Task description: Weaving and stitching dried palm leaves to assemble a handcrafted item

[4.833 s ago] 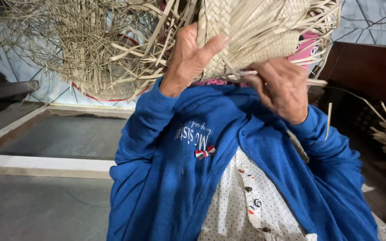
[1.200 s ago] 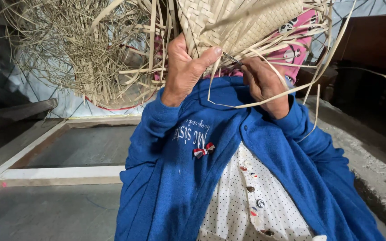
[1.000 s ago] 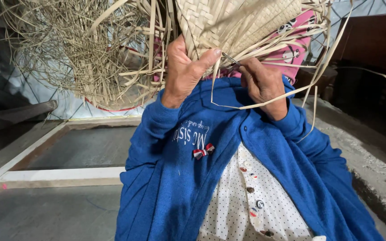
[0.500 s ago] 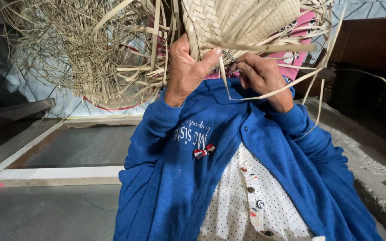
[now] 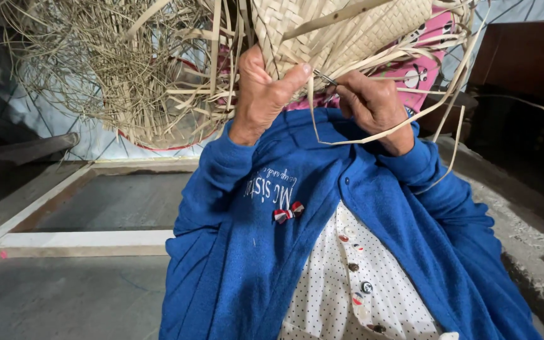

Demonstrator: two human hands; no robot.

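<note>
My left hand grips the lower edge of a woven palm-leaf piece, thumb pressed on its front. Loose pale strips hang from the weave on all sides. My right hand is just to the right, fingers pinched on a thin metal needle-like tool whose tip touches the weave's edge. One long strip curves from the tool below my right hand and up to the right. Both blue sleeves reach up from below.
A tangled mass of loose straw fills the upper left. A pink patterned cloth shows behind the weave. On the grey concrete floor lies a pale wooden frame. A dark wooden piece of furniture stands at the right.
My right hand has shifted slightly right and down while drawing the long strip with the tool. My left hand keeps its grip on the weave, which has tilted a little.
</note>
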